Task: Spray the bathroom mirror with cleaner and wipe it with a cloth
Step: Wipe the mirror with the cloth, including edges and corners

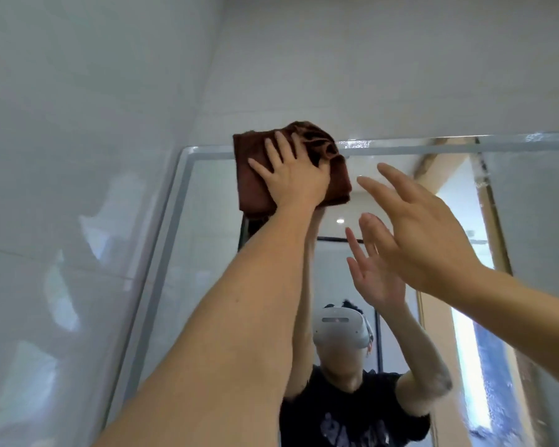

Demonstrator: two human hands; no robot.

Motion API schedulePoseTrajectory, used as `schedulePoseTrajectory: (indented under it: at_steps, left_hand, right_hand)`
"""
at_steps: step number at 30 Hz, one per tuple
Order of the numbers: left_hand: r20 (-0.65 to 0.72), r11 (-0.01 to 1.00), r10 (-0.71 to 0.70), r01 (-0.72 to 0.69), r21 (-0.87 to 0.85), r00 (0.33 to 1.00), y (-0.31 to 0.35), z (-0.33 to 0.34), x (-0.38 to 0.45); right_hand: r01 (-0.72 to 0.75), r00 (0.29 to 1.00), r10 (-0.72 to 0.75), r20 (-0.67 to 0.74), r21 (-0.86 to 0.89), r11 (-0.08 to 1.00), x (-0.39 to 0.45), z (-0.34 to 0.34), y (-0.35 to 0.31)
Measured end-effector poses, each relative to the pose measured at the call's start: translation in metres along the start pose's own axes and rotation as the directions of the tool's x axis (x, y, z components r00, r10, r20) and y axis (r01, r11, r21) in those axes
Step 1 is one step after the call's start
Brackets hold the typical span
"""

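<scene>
My left hand (291, 175) presses a folded brown cloth (250, 185) flat against the top edge of the bathroom mirror (207, 253), near its upper left corner. The fingers are spread over the cloth. My right hand (423, 230) hovers to the right and a little lower, close to the glass, fingers apart and holding nothing. The mirror shows both arms and the person reflected. No spray bottle is in view.
Glossy white wall tiles (62, 156) surround the mirror on the left and above. A pale bevelled frame (433, 146) runs along the mirror's top. The right part of the glass (530, 317) looks streaked and wet, reflecting a bright doorway.
</scene>
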State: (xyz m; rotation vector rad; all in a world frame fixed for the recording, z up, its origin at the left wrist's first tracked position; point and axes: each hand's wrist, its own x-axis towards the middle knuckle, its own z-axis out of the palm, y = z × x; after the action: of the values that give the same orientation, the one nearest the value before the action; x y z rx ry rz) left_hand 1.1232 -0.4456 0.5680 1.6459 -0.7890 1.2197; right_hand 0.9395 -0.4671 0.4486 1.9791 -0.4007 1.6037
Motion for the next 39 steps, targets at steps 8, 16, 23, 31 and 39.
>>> schedulePoseTrajectory:
  at_steps: [8,16,23,31,39]
  left_hand:
    - [0.077,0.683,0.719,-0.722,0.110,0.691,-0.023,0.003,-0.032]
    - [-0.105,0.978,-0.209,0.209,-0.017,0.972,-0.094,0.005,-0.045]
    - [-0.011,0.929,0.358,-0.354,0.106,0.934,-0.085,0.009,-0.118]
    - [-0.060,0.969,0.156,-0.141,0.203,0.986,-0.233,-0.007,-0.108]
    - [-0.008,0.984,0.139,-0.137,0.110,0.990,-0.117,0.018,-0.206]
  right_hand:
    - [-0.001,0.995,0.006,-0.096,0.056,0.998,0.000,0.000,-0.004]
    - [0.012,1.000,-0.012,0.018,-0.021,1.000,-0.015,0.013,-0.021]
    - [-0.066,0.998,0.066,0.015,0.001,0.998,-0.015,0.022,-0.021]
    - [-0.049,0.999,0.047,0.026,0.086,0.995,-0.013,0.032,-0.069]
    - [-0.096,0.995,0.090,0.037,0.198,0.975,-0.021,0.039,-0.098]
